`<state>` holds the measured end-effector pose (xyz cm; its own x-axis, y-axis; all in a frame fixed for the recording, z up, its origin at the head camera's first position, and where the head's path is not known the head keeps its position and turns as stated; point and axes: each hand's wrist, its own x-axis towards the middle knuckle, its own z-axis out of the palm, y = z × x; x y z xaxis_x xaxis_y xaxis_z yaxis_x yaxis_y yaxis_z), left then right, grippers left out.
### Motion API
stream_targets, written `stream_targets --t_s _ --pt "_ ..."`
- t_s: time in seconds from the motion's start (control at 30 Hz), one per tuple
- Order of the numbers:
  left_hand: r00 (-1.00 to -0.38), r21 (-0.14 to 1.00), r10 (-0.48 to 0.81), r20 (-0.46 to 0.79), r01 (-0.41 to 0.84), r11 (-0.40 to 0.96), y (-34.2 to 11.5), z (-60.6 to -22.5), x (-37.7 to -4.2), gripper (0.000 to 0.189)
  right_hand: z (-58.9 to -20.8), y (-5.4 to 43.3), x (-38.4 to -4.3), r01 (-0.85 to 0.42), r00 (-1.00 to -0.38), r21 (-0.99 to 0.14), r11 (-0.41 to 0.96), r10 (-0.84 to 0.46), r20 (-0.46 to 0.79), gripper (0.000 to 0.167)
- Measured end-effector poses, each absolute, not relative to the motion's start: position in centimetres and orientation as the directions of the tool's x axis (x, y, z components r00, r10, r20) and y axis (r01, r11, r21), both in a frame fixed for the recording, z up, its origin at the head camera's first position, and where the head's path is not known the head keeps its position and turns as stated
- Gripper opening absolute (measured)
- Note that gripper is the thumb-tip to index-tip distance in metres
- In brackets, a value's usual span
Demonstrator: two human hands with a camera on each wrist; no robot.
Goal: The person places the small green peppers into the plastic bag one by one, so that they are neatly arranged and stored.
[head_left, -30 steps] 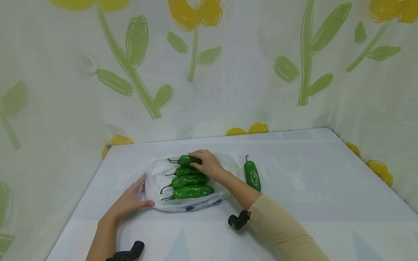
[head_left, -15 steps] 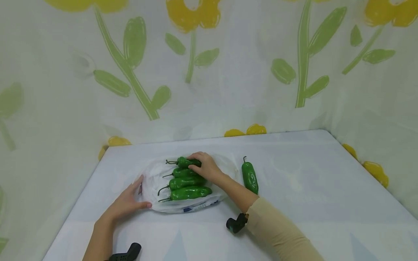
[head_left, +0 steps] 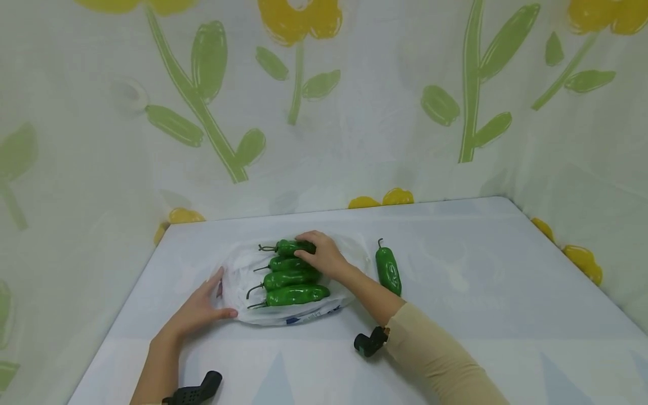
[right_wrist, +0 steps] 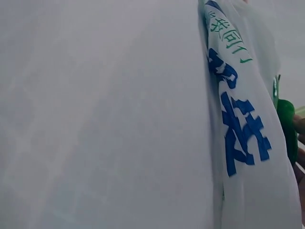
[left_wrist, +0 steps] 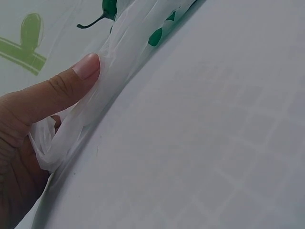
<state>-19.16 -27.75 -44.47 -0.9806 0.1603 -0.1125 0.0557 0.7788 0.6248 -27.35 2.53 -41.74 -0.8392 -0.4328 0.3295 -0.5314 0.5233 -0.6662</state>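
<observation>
Several green chili peppers lie side by side on an opened white plastic bag, stems to the left. My right hand holds the farthest green chili pepper by its right part, thumb on the near side. At the bag's left edge, my left hand has thumb and fingers spread apart. The left wrist view shows the straight thumb touching the bag's folded rim; the other fingers are mostly hidden. The right wrist view catches only part of the right hand beside a pepper.
Another green chili pepper lies on the white table, right of the bag and beyond the right forearm. A flower-patterned cloth hangs behind the table and along its sides. Blue and green print marks the bag's near side.
Both hands stay at nearly the same places, right on the farthest pepper and left at the bag's edge. The whole head view shifts slightly.
</observation>
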Motion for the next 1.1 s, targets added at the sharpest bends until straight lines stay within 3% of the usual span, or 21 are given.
stream_targets --t_s 1.1 --pt "-0.98 0.635 0.169 -0.101 0.068 0.77 -27.7 -44.3 -19.1 0.116 -38.6 10.1 -23.3 -0.545 -0.833 -0.643 0.538 -0.263 0.486 0.05"
